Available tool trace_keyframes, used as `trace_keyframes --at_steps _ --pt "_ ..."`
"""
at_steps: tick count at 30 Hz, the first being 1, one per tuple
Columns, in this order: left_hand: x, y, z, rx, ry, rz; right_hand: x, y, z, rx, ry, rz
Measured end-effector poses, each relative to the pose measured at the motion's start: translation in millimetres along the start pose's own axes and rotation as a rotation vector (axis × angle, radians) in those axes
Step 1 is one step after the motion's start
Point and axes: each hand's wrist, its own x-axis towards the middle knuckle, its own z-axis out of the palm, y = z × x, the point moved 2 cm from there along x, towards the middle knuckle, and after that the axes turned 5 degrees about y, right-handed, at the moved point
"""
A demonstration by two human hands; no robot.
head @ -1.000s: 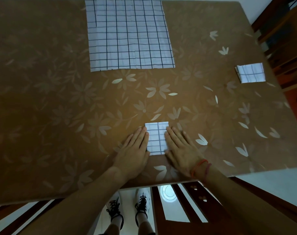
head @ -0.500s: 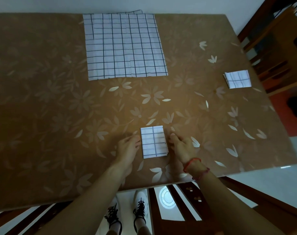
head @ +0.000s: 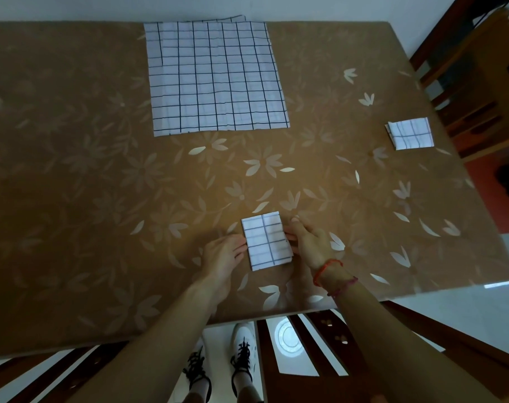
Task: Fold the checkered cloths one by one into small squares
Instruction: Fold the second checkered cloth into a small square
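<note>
Item one: small folded checkered cloth [head: 267,241], white with dark grid lines, lying flat on the desk [head: 72,175] near its front edge, slightly turned, its long sides running away from the person. It lies directly between the two hands. Left hand [head: 222,257]: palm down on the desk, loosely bent fingertips against the cloth's left edge; grip slack, enclosing nothing. Right hand [head: 311,242]: fingers [head: 288,236] reach the cloth's right edge and the thumb sits near its lower right corner; whether this grip pinches the edge or merely touches it cannot be told. Neither hand covers the top face of the cloth. Item two: second folded cloth [head: 411,133], same pattern, resting alone near the desk's right edge, well apart from both hands. Item three: flat pile of unfolded cloths [head: 215,77], at the far side of the desk, centre; a lower layer peeks out along the far edge, so at least two cloths, exact number not countable. Folded cloths counted: two. Hands: two, both bare. Wrist cords [head: 324,269]: two on the right wrist, one red, one pinkish. Desk: one, brown top with a pale flower and leaf pattern. Below the front edge: two white shoes [head: 243,344] with black laces, standing on a pale floor beside dark wooden slats. Wooden furniture [head: 474,82] stands past the desk's right side.
</note>
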Motion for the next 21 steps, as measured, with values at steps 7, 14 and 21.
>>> trace_keyframes --at_steps 7,14,21 --pt "0 1 -1 0.031 -0.017 0.013 -6 2 1 0.042 0.01 0.03" --pt "0 2 -2 0.04 -0.028 0.02 -10 5 0 0.087 0.007 0.047" --pt "3 -2 -4 0.028 -0.041 0.01 -7 7 0 0.042 0.014 0.021"
